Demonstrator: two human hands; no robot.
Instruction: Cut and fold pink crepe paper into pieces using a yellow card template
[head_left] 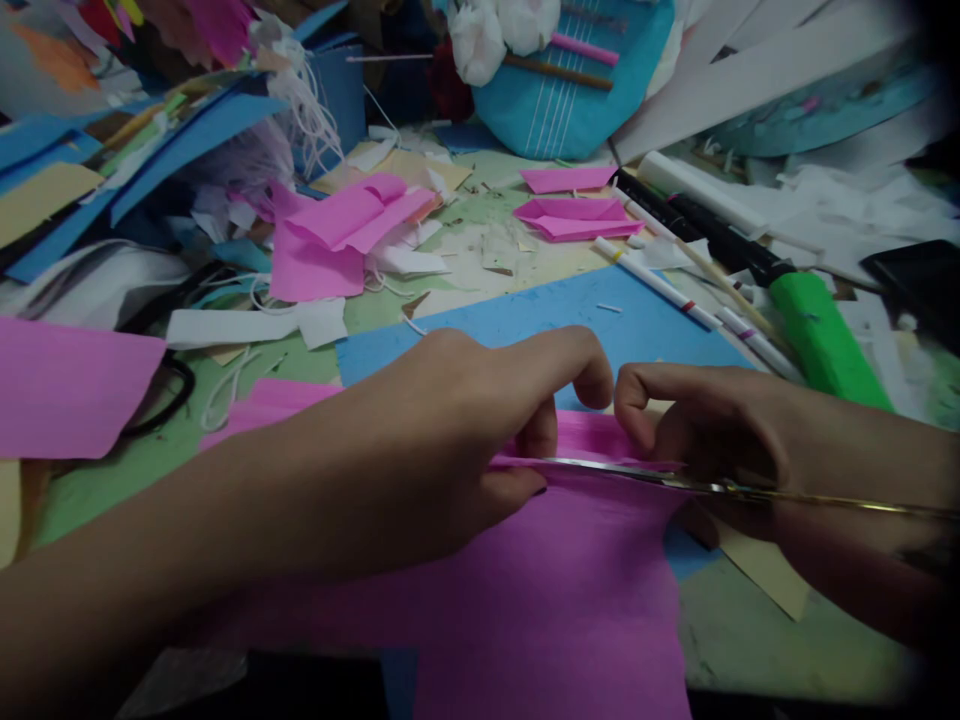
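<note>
A large sheet of pink paper (570,590) hangs over the table's near edge, its upper part folded in a narrow band. My left hand (465,430) pinches this fold between thumb and bent fingers. My right hand (735,440) is closed, its index finger curled against the paper's upper right part. Scissors (637,473), seen almost edge-on, run from the left fingertips along the fold and across my right hand; their silver blades turn gold towards the right. The exact grip of the right fingers on them is partly hidden.
Blue paper (480,320) lies beneath. Behind are a crumpled pink piece (322,240), folded pink strips (577,218) and a turquoise shape (577,110). At right are white sticks (660,285) and a green-handled black tool (825,340). Paper scraps and string crowd the left.
</note>
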